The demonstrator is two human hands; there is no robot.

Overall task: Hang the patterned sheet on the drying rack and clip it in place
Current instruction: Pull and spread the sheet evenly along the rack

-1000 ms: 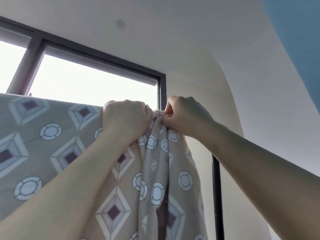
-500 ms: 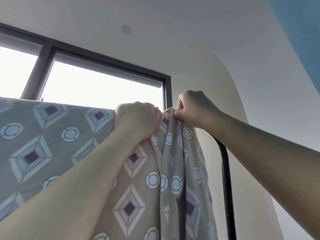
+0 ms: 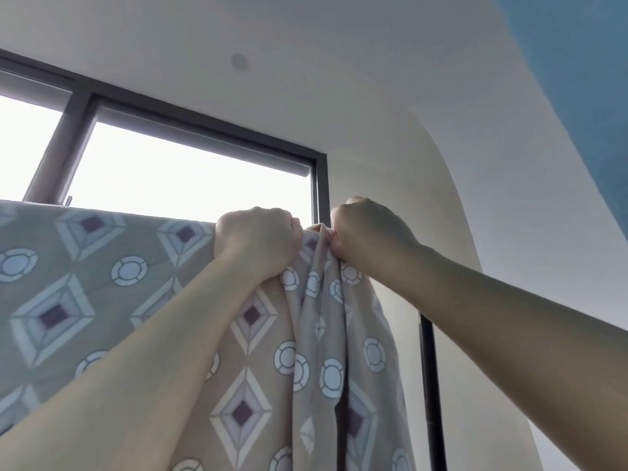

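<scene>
Both fists clamped on cloth: left hand (image 3: 260, 237) over the top fold, right hand (image 3: 368, 229) pinching gathered pleats. Patterned sheet (image 3: 102, 283) draped across the hidden top bar, bunched near the rack's dark upright (image 3: 430, 385). Better: spread those pleats rightward, flatten, then clip. No clip visible.

No readable text

No words, labels, brand marks, numbers or signs can be read anywhere in view. The beige cotton sheet (image 3: 102, 283) carries only a printed pattern of diamonds and rings, no lettering.
</scene>
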